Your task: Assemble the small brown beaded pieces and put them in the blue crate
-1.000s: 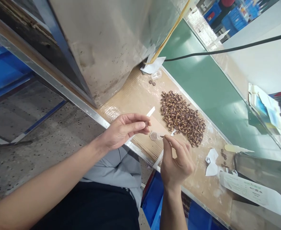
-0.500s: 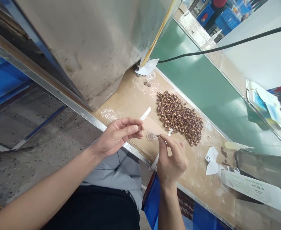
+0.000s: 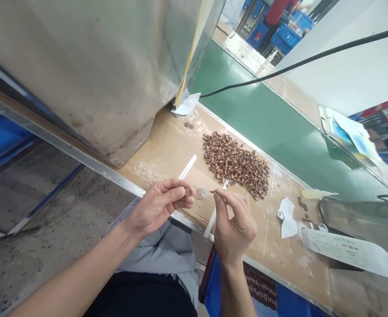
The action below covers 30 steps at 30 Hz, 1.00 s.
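Between the thumb and fingers of my left hand is a small brown disc, its round face showing. My right hand pinches a tiny dark part at its fingertips, too small to name. A small clear round dish sits on the bench between the two hands. Just beyond them lies a heap of small brown and gold parts. White tape strips run along a cardboard piece under the hands.
Two brown discs lie near a metal housing at the left. On the right are crumpled white paper, a nozzle-tipped tube and a white bottle. A blue bin stands below the bench edge. A person in red is far off.
The camera view has shifted, so the bench things appear further left. My left hand has turned a little and the brown disc now shows in it. My right hand keeps its pinch.
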Motion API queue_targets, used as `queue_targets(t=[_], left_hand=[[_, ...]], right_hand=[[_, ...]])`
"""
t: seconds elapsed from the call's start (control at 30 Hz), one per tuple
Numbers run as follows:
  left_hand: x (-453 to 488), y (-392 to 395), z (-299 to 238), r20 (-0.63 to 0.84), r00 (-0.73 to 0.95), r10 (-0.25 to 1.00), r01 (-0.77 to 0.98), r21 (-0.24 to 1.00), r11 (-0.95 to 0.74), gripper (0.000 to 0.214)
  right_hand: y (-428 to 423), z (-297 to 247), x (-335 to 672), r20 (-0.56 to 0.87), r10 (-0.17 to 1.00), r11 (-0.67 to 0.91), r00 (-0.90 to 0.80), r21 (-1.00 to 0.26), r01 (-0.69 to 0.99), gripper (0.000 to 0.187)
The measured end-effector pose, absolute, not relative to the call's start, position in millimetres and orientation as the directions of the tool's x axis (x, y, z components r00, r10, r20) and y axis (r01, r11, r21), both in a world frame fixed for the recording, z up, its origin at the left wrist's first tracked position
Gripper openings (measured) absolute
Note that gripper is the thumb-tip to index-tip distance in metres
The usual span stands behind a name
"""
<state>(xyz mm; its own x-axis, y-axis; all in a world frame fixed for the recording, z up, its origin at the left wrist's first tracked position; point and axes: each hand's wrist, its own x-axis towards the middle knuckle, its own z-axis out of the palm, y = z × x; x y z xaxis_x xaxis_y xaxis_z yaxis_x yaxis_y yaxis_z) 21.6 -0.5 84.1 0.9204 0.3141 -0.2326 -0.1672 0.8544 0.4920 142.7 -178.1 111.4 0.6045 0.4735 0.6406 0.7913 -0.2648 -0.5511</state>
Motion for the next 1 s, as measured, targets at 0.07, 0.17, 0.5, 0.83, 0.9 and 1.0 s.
queue_targets(t=[0.07,0.17,0.5,0.83,0.9,1.0], left_hand=[[23,-5,85,-0.232,0.926,0.298,-0.161,0.471,0.867,0.026],[26,-14,86,-0.229,0.933,0.276,-0.149,0.453,0.879,0.027],[28,-32,90,-0.234,0.936,0.264,-0.126,0.478,0.870,0.027],[30,-35,97,-0.233,0.934,0.272,-0.129,0.489,0.863,0.027],[29,-34,97,-0.242,0.933,0.268,-0.124,0.481,0.868,0.026],[29,-34,97,-0.248,0.932,0.264,-0.119,0.480,0.869,0.026]], right_hand=[[-178,115,140,0.634,0.411,-0.254,0.655,-0.610,0.750,0.019],[-179,122,128,0.532,0.319,-0.192,0.785,-0.774,0.603,0.011],[-177,125,105,0.195,0.348,0.086,0.917,-0.981,0.175,0.006],[-175,129,103,0.203,0.385,0.096,0.900,-0.979,0.180,0.006],[-175,128,103,0.202,0.388,0.102,0.899,-0.979,0.176,0.006],[-175,128,103,0.200,0.393,0.119,0.898,-0.979,0.166,0.007]])
